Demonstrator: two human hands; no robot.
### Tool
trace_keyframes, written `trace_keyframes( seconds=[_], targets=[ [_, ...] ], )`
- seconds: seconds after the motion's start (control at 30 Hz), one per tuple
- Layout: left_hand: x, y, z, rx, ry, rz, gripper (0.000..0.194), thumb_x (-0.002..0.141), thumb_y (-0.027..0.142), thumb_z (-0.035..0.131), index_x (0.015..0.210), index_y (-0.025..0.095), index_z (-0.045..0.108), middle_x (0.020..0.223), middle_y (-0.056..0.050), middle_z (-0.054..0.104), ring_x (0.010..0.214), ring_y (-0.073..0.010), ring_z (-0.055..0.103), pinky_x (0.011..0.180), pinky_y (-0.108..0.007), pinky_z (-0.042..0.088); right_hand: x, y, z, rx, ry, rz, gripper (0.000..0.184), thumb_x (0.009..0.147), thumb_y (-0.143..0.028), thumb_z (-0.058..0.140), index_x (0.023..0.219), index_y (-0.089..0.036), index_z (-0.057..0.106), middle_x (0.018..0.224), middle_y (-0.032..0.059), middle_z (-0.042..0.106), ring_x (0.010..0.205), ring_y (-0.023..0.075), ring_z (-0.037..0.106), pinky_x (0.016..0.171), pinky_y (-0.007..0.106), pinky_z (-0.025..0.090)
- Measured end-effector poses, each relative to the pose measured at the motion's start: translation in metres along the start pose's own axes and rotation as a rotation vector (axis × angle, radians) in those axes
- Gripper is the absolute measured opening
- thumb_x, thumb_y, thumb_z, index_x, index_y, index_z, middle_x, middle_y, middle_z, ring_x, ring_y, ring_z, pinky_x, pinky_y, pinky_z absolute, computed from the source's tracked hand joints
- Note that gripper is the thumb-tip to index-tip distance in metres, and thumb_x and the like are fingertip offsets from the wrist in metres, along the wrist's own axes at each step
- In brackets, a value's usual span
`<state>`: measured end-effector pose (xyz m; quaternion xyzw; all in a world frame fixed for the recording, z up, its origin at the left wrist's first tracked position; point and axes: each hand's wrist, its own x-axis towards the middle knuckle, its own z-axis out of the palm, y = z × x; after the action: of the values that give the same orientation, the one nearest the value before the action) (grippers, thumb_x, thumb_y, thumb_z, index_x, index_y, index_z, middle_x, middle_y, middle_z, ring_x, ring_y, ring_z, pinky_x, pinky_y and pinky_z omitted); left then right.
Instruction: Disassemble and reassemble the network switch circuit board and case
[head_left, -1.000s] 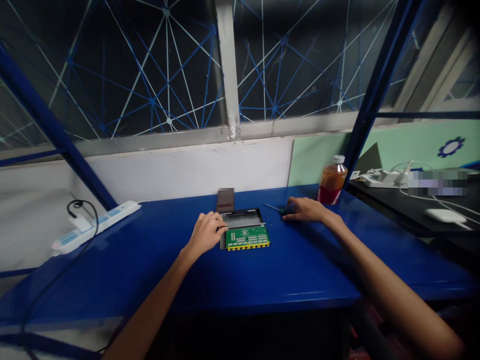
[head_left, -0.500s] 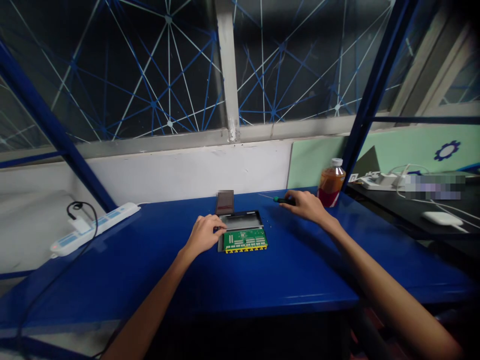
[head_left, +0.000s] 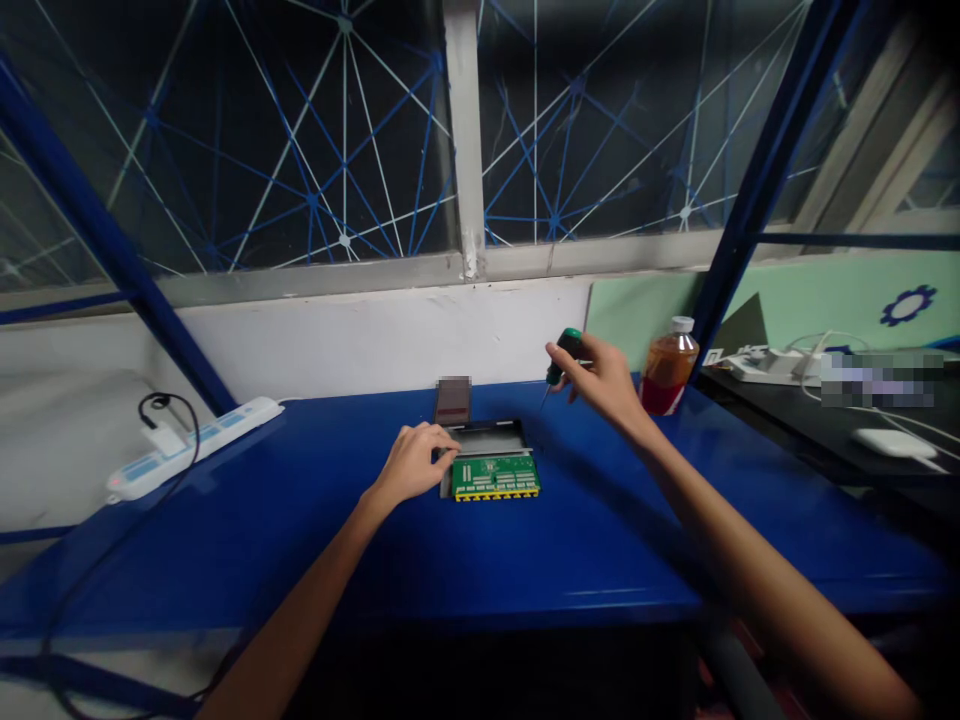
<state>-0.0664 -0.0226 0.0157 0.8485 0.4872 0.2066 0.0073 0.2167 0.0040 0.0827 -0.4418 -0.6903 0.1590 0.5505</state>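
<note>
My right hand [head_left: 600, 378] grips a green-and-black screwdriver [head_left: 564, 358] above the desk, its thin shaft slanting down to the left. The tip is apart from the metal case and to the right of it. My left hand [head_left: 412, 460] is closed at the left edge of an opened dark metal case [head_left: 489, 438], thumb and fingers pinched on it; the exact contact is partly hidden. In the case's near part lies a green circuit board [head_left: 495, 470] with a row of yellow connectors [head_left: 498, 494] along its front edge.
Behind the case lies a dark phone-like slab [head_left: 453, 400]. A bottle of reddish-brown drink [head_left: 669, 368] stands right of my right hand. A white power strip [head_left: 196, 450] with a black cable sits at left. Chargers and white cables lie on the black table [head_left: 832, 425] at right.
My right hand has raised the screwdriver's handle and turned it from nearly level to steep, tip downward. My left hand stays at the case edge. The view has shifted slightly.
</note>
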Motion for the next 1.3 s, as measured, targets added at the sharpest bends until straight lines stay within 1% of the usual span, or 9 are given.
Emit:
trace_keyframes(
  seconds=[0.1, 0.23, 0.37, 0.47, 0.63, 0.77, 0.87, 1.07, 1.3],
  targets=[
    [0.007, 0.011, -0.003, -0.041, -0.021, 0.029, 0.019, 0.085, 0.028, 0.055, 0.088, 0.025, 0.074, 0.095, -0.002, 0.071, 0.091, -0.0221, 0.061, 0.079, -0.034, 0.042, -0.001, -0.011, 0.015, 0.053, -0.052, 0.002, 0.038, 0.084, -0.056, 0.052, 0.084, -0.018, 0.052, 0.062, 0.0027, 0.061, 0.046, 0.0153, 0.062, 0.037, 0.023, 0.042],
    [0.029, 0.027, -0.004, -0.166, -0.048, 0.116, 0.022, 0.084, 0.028, 0.054, 0.096, 0.024, 0.073, 0.097, -0.003, 0.072, 0.089, -0.0206, 0.064, 0.080, -0.031, 0.045, -0.009, -0.016, 0.029, 0.022, -0.168, -0.042, 0.035, 0.085, -0.054, 0.052, 0.079, -0.019, 0.048, 0.059, 0.0013, 0.062, 0.043, 0.0136, 0.060, 0.038, 0.023, 0.042],
    [0.053, 0.042, 0.004, -0.328, -0.087, 0.142, 0.025, 0.080, 0.028, 0.058, 0.099, 0.022, 0.073, 0.093, -0.005, 0.072, 0.077, -0.0188, 0.065, 0.070, -0.029, 0.046, -0.016, -0.009, 0.030, -0.014, -0.236, -0.052, 0.035, 0.085, -0.053, 0.053, 0.076, -0.020, 0.044, 0.055, -0.0003, 0.059, 0.044, 0.0141, 0.061, 0.040, 0.023, 0.039],
    [0.062, 0.051, 0.014, -0.448, -0.123, 0.138, 0.021, 0.077, 0.028, 0.063, 0.091, 0.018, 0.075, 0.085, -0.006, 0.073, 0.072, -0.0172, 0.064, 0.067, -0.027, 0.046, -0.018, -0.002, 0.029, -0.027, -0.226, -0.058, 0.033, 0.086, -0.051, 0.054, 0.076, -0.021, 0.043, 0.058, 0.0001, 0.061, 0.047, 0.0141, 0.061, 0.042, 0.024, 0.039],
    [0.058, 0.053, 0.024, -0.519, -0.064, 0.129, 0.019, 0.080, 0.027, 0.060, 0.083, 0.016, 0.075, 0.083, -0.006, 0.073, 0.071, -0.0163, 0.063, 0.068, -0.027, 0.045, -0.024, 0.004, 0.029, -0.065, -0.229, -0.093, 0.033, 0.084, -0.052, 0.054, 0.080, -0.020, 0.048, 0.055, -0.0008, 0.058, 0.046, 0.0131, 0.056, 0.043, 0.025, 0.036],
    [0.054, 0.050, 0.026, -0.534, -0.058, 0.107, 0.018, 0.080, 0.026, 0.060, 0.085, 0.016, 0.075, 0.084, -0.006, 0.073, 0.073, -0.0168, 0.064, 0.070, -0.027, 0.046, -0.026, 0.002, 0.032, -0.099, -0.210, -0.133, 0.033, 0.085, -0.053, 0.054, 0.078, -0.021, 0.047, 0.051, -0.0032, 0.052, 0.044, 0.0118, 0.052, 0.042, 0.024, 0.032],
    [0.054, 0.052, 0.029, -0.512, -0.029, 0.085, 0.015, 0.079, 0.024, 0.062, 0.082, 0.016, 0.074, 0.082, -0.005, 0.073, 0.073, -0.0169, 0.064, 0.068, -0.026, 0.046, -0.027, 0.001, 0.034, -0.131, -0.209, -0.171, 0.035, 0.085, -0.053, 0.054, 0.074, -0.021, 0.043, 0.048, -0.0054, 0.046, 0.043, 0.0107, 0.049, 0.042, 0.024, 0.030],
    [0.053, 0.057, 0.031, -0.434, 0.071, 0.098, 0.012, 0.079, 0.020, 0.063, 0.078, 0.016, 0.074, 0.074, -0.002, 0.071, 0.066, -0.0145, 0.061, 0.061, -0.024, 0.041, -0.026, 0.002, 0.033, -0.133, -0.218, -0.174, 0.037, 0.085, -0.054, 0.054, 0.073, -0.021, 0.041, 0.048, -0.0061, 0.045, 0.043, 0.0102, 0.048, 0.043, 0.023, 0.029],
    [0.053, 0.056, 0.032, -0.424, 0.060, 0.094, 0.013, 0.080, 0.021, 0.062, 0.078, 0.016, 0.074, 0.072, -0.002, 0.069, 0.063, -0.0139, 0.059, 0.060, -0.024, 0.041, -0.026, 0.001, 0.033, -0.134, -0.220, -0.182, 0.037, 0.085, -0.053, 0.054, 0.073, -0.021, 0.041, 0.049, -0.0061, 0.045, 0.044, 0.0095, 0.047, 0.044, 0.024, 0.030]
  ],
)
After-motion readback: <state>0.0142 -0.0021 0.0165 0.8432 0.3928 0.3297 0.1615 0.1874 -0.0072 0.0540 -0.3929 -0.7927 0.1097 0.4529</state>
